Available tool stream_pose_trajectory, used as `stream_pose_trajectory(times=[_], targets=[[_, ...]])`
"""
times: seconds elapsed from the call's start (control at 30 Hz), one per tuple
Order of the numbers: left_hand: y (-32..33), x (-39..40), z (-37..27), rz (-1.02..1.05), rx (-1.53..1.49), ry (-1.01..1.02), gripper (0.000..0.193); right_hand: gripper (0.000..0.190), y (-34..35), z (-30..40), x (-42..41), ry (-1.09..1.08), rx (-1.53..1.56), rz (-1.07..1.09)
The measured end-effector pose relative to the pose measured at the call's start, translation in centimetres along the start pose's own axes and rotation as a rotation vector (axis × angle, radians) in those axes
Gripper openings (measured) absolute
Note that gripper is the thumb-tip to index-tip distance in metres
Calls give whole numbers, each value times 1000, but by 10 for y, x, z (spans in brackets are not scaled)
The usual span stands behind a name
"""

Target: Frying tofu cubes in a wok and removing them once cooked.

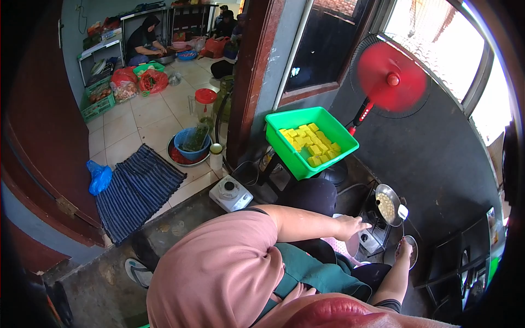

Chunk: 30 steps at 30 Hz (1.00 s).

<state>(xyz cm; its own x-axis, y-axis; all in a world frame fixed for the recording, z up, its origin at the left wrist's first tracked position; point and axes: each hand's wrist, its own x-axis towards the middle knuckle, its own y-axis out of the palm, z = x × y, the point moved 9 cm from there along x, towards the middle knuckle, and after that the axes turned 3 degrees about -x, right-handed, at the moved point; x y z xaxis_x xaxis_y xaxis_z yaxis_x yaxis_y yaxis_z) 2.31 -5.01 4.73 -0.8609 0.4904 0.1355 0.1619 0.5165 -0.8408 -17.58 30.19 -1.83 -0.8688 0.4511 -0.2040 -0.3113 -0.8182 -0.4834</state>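
My left hand (349, 228) hovers beside the gas stove (372, 241), fingers extended towards it. Nothing shows in that hand, though its underside is hidden. My right hand (405, 246) grips the handle of a metal spatula (402, 211), whose flat blade is at the rim of a wok (383, 191). Pale pieces of food (386, 209) lie in the wok, which sits on the burner. Just beyond my right hand is a round metal bowl (415, 255), partly covered by it. A pink perforated basket (337, 247) stands below my left hand.
A green tub (287, 158) of yellow blocks (311, 141) rests on a black stool near a running red fan (391, 78). A white blender base (231, 193) stands by the doorway. Beyond lie a striped mat (139, 192) and a blue basin (180, 141). Farther back, people (143, 41) sit.
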Motion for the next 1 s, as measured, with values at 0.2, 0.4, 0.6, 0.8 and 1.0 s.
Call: stream_pose_trajectory(times=[0.2,0.4,0.6,0.8,1.0], targets=[[-1,-2,0,-12,-1,1,81,34,2,2,-2,7,-11,14],[1,0,1,-3,-6,-10,83,35,2,4,-2,-12,-42,25],[1,1,1,-19,15,3,85,34,3,-1,5,-11,-2,49],[-1,-2,1,8,7,-19,81,33,5,0,4,2,4,47],[-6,-4,-3,-25,2,3,77,32,2,-2,7,-15,8,34]])
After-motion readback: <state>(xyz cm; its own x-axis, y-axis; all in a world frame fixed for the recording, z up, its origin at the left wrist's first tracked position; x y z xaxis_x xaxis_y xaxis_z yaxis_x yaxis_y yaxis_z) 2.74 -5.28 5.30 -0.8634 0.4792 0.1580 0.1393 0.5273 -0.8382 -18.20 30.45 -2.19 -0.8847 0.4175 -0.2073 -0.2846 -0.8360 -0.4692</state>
